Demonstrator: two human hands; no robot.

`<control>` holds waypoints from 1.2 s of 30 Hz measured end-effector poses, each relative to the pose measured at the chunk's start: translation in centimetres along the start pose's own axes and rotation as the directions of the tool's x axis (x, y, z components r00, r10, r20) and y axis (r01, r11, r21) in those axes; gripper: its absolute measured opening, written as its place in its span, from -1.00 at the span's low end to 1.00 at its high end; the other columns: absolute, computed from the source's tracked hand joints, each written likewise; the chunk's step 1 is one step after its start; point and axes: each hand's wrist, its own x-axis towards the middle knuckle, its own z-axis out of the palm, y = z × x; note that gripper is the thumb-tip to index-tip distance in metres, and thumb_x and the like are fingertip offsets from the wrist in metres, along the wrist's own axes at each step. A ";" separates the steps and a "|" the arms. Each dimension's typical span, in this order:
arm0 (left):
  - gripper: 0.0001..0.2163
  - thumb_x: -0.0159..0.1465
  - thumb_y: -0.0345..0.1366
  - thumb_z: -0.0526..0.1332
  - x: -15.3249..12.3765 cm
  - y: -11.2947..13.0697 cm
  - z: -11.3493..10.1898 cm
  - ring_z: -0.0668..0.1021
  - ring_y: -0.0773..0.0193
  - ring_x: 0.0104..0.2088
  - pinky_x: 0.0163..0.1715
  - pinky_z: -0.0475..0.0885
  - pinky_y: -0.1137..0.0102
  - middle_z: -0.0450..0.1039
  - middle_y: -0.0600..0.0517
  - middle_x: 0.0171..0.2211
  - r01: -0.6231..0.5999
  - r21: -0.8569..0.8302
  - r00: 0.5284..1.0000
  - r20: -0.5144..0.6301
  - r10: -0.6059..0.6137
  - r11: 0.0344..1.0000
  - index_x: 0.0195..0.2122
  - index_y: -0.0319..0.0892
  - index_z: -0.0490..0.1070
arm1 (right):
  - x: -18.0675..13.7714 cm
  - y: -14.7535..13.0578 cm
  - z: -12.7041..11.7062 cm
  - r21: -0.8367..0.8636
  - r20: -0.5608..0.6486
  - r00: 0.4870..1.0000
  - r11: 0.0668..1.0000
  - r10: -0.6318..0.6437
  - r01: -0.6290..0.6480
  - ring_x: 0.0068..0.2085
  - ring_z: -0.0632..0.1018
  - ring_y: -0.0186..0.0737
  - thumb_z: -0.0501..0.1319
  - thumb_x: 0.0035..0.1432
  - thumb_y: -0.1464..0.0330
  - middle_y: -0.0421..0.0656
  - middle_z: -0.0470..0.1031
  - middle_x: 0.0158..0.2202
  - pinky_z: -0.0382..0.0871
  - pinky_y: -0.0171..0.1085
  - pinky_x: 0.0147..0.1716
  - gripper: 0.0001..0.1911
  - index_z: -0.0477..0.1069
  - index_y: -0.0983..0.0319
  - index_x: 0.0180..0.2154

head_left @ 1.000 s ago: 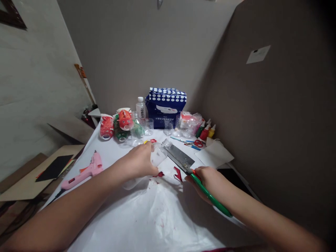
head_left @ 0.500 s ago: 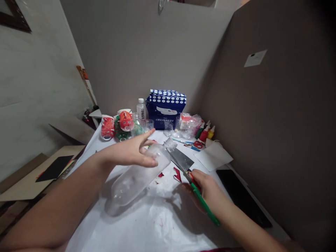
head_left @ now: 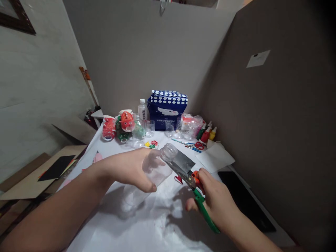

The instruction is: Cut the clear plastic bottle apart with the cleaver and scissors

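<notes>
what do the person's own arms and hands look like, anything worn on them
Both the left hand and the right hand are bare, without gloves. No sleeve shows on the left forearm or the right forearm, and no watch, ring or bracelet can be made out.

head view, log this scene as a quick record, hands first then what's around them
left hand: wrapped around a clear bottle (hand)
right hand: holding green-and-orange-handled scissors (hand)
bottle: uncapped, neck toward the scissors
blades: by the bottle's neck; contact unclear
near blades: red scrap
back: blue bag, white-capped bottle
right side: red-handled scissors, white paper
left side: pink glue gun, partly hidden by the left arm
</notes>
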 end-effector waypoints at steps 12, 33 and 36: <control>-0.77 -0.10 -0.46 0.21 0.0 0.0 0.1 0.40 0.35 -0.45 -0.52 0.29 0.53 0.37 0.12 -0.45 0.053 0.052 0.997 0.049 -0.055 0.997 -0.35 -0.20 0.41 | 0.2 0.0 -3.2 -0.138 0.200 0.979 0.990 0.047 -0.019 -0.41 0.45 -0.14 0.22 -0.06 -0.17 -0.13 0.33 -0.28 0.28 -0.23 -0.46 -0.41 0.14 0.16 -0.30; -0.58 -0.23 -0.49 0.25 0.5 0.1 -0.1 0.45 0.26 -0.37 -0.45 0.32 0.49 0.42 0.11 -0.36 0.005 -0.053 0.997 0.072 -0.001 0.999 -0.26 -0.20 0.39 | 0.2 -0.5 -3.7 0.007 0.265 0.960 0.996 0.088 -0.093 -0.47 0.38 -0.24 0.26 -0.07 -0.13 -0.21 0.40 -0.44 0.13 -0.32 -0.48 -0.48 0.18 0.16 -0.43; -0.61 -0.24 -0.49 0.28 0.9 -0.1 0.2 0.46 0.25 -0.34 -0.41 0.32 0.49 0.44 0.11 -0.36 0.002 -0.088 0.998 0.057 0.003 0.996 -0.29 -0.21 0.42 | -0.3 -0.6 -3.9 -0.015 0.278 0.949 0.989 0.146 -0.148 -0.46 0.41 -0.22 0.25 -0.01 -0.08 -0.18 0.43 -0.41 0.16 -0.31 -0.46 -0.53 0.23 0.16 -0.39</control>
